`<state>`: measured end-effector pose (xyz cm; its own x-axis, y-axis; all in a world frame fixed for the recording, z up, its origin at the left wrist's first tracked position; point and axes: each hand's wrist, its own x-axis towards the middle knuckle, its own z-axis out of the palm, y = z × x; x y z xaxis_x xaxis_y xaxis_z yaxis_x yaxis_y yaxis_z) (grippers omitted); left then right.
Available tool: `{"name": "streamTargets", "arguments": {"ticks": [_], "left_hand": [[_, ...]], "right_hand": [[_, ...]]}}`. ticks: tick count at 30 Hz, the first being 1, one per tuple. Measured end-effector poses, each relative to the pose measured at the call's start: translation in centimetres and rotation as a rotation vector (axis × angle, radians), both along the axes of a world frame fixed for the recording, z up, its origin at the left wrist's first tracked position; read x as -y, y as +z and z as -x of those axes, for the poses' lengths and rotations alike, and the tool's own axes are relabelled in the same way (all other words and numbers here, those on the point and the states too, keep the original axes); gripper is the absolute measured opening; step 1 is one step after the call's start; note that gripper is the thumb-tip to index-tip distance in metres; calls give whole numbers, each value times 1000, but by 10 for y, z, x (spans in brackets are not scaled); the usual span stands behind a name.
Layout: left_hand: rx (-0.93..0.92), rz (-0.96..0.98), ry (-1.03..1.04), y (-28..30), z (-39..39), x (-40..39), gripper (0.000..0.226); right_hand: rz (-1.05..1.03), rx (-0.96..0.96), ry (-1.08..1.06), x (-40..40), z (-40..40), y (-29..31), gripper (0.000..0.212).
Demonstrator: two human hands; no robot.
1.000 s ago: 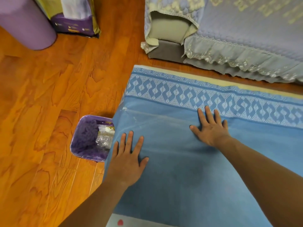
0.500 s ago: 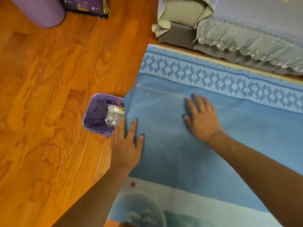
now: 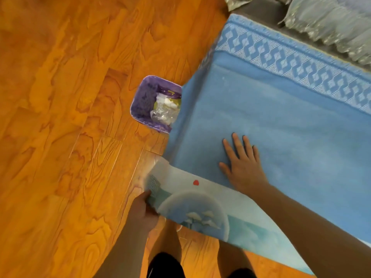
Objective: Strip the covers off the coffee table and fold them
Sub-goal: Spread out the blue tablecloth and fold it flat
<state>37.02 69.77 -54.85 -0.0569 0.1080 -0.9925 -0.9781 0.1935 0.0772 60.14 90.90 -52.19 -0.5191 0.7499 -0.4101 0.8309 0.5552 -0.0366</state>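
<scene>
Gone from the blue cover [image 3: 281,121] since half a second ago: the left hand [image 3: 143,212], now down at the near-left corner of the coffee table, fingers curled round the edge of the printed cover [image 3: 200,199] and hidden beneath it, thumb side showing. Still flat on the blue cloth: the right hand [image 3: 244,165], fingers straight and spread, palm down near the cloth's front edge, drawn closer to that edge than before. More of the printed cover bared along the table's front than in the earlier frame.

Blue cover: soft, matte woven fabric, plain across the middle, banded along the far edge with a paler geometric key pattern, draped over the left edge of the table. Printed cover: smooth, slightly glossy sheet, probably plastic though blur makes that uncertain, pale with a ringed tree motif and a small red dot [image 3: 196,182], its corner lifted clear of the table.

Beside the table's left edge on the floor: a square purple wastebasket [image 3: 144,101] with perforated walls, crumpled clear plastic inside. Glossy orange wooden floor [image 3: 70,117] with bold grain. Past the far edge, a grey lace-trimmed sofa cover [image 3: 331,27].
</scene>
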Motion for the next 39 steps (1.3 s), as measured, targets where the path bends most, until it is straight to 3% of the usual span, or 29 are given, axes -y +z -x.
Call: {"name": "streamTargets", "arguments": {"ticks": [2,7,10,13,15,17,21,23,26,28,30,31,33,35,37,39], "left_hand": [[-106,-101,144,7,7,-3,53],[-221,-250,209,53,21,6,34],[-272,-299,16,95,35,-5,31],[-733,-357,-218,143,45,-11,25],[-880,-330,-321,146,46,-7,17],[-825,-188,-215,128,50,2,22],[-432,-80,-23,69,60,9,30],[-393,-72,-16,50,62,8,27],[-388,-76,0,40,59,1,43],[-394,-94,17,40,57,-4,47],[-418,-119,23,39,54,-6,42],[-446,-137,13,40,53,-5,37],[-469,-198,1,46,53,-3,35],[-480,-251,-4,56,54,1,37],[-498,-258,-40,74,55,3,43],[-525,-217,-97,91,58,4,45]], "right_hand": [[14,25,-1,6,-2,5,71],[5,73,-180,29,4,17,71],[-1,61,-353,46,15,19,69],[15,62,-509,61,21,15,64],[45,66,-553,63,22,15,68],[105,51,-558,62,21,18,70],[66,-230,-673,63,5,24,59],[-15,-300,-816,82,-12,33,50],[-134,-280,-1044,131,-43,48,37],[-192,-278,-1267,159,-59,61,27],[-107,-332,-1736,184,-67,60,39],[10,-443,-1998,197,-68,55,42],[428,-918,-2388,213,-61,43,44],[699,-1364,-2483,221,-52,39,38],[679,-1546,-2495,218,-46,38,29],[646,-1577,-2511,215,-41,39,27]]}}
